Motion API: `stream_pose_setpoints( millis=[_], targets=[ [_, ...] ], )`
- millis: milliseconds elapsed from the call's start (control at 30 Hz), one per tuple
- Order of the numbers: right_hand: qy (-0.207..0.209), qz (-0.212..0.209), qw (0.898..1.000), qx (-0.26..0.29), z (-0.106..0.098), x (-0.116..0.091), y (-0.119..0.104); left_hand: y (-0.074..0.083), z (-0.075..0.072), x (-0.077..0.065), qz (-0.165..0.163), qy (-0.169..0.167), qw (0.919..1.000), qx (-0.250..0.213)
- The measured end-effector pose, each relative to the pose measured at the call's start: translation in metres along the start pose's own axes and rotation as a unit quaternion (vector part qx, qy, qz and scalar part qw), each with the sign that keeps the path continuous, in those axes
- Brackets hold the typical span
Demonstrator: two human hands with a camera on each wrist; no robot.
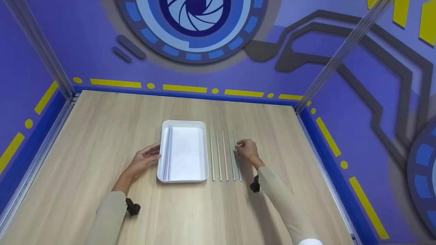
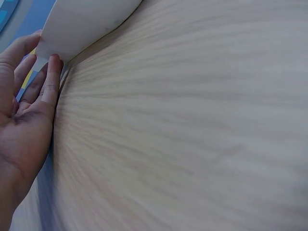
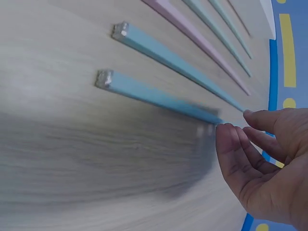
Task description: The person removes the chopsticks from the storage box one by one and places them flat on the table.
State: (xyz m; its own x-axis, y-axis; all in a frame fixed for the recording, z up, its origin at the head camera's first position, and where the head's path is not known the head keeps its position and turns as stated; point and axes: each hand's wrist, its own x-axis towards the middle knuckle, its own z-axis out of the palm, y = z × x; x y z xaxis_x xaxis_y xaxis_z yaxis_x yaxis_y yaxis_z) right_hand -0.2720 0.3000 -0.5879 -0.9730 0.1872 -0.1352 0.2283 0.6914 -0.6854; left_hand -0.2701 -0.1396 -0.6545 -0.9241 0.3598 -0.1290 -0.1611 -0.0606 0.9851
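Note:
At the tray's left side is my left hand [image 1: 144, 160], its loosely extended fingertips touching the outer wall of the white tray [image 1: 206, 149]. Inside the tray, pinkish-purple chopsticks [image 1: 167, 153] lie along the left wall. Several chopsticks in green, pink and blue are lined up side by side on the table to the tray's right. My right hand [image 1: 248, 149] is at the outermost blue chopstick [image 3: 159, 98], with thumb and fingertips bent around its thinner part. Beside it lies another blue chopstick [image 3: 168, 60]. Both show silver patterned thick ends in the right wrist view.
The pale wood table [image 1: 112, 136] meets purple walls with yellow markings at the back and sides. Metal frame posts [image 1: 340, 56] rise at the back corners. Left of the pink chopstick [image 1: 224, 156] lie the green chopsticks [image 1: 213, 156].

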Motion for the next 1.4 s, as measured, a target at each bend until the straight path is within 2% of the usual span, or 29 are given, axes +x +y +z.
stream_pose_setpoints(
  millis=[200, 433, 667, 933, 1100, 1233, 1400],
  targets=[
    [-0.007, -0.050, 0.999, -0.015, 0.000, -0.005, -0.019, 0.001, 0.001, 0.001, 0.004, 0.004, 1.0000, -0.003],
    [-0.022, -0.121, 0.992, -0.015, 0.011, -0.012, -0.041, -0.001, 0.002, -0.001, -0.001, 0.007, 1.0000, 0.006],
    [-0.071, -0.127, 0.989, 0.012, 0.024, -0.014, -0.065, -0.001, 0.002, -0.001, 0.001, 0.005, 1.0000, 0.003],
    [-0.105, -0.165, 0.979, 0.052, 0.044, -0.013, -0.094, 0.000, 0.003, -0.001, 0.003, 0.004, 0.9999, -0.016],
    [-0.136, -0.153, 0.976, 0.079, 0.071, -0.006, -0.110, 0.000, 0.003, -0.002, -0.001, 0.005, 0.9996, -0.029],
    [-0.174, -0.135, 0.968, 0.118, 0.095, -0.001, -0.123, -0.002, 0.004, -0.002, -0.009, 0.015, 0.9996, -0.024],
    [-0.212, -0.105, 0.963, 0.134, 0.123, 0.000, -0.137, -0.002, 0.006, 0.000, 0.001, 0.013, 0.9995, -0.027]
  ],
)
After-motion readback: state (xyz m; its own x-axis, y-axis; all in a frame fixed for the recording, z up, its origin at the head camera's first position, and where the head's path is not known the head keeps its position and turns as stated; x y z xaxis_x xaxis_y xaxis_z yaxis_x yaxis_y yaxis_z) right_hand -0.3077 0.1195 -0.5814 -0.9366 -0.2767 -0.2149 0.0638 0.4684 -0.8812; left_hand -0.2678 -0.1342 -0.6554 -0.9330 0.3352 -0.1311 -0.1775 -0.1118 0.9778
